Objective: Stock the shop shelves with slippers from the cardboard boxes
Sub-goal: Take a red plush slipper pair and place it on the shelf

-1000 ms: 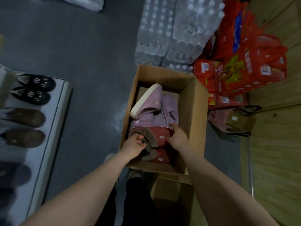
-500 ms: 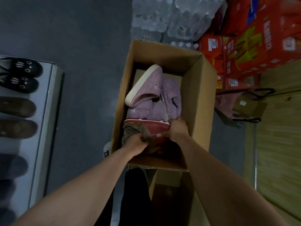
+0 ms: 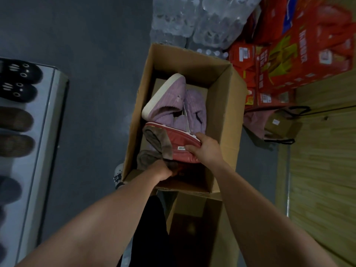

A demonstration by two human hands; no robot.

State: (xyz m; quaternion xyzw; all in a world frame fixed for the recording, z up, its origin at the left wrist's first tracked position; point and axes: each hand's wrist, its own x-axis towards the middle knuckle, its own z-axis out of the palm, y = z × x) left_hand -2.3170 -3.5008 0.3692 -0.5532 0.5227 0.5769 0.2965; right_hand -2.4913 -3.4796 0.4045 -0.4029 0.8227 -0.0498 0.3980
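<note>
right hand [image 3: 207, 149]: fingers gripping red slipper [image 3: 179, 140] (tag "home") inside box [image 3: 227, 116]
left hand [image 3: 161, 170]: fingers curled into fur of lower slipper [image 3: 148, 158], box's near end

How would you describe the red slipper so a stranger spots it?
Find the open cardboard box. At its near end, the right hand grips the red slipper. Unlike the purple slippers beyond, it has brown fur lining and a white label.

I see a dark grey floor [image 3: 86, 35] in dim light. Left of the red cartons [image 3: 300, 54] stand wrapped water bottle packs [image 3: 202, 22]; nearer than them, pale wooden boards [image 3: 323, 170].
</note>
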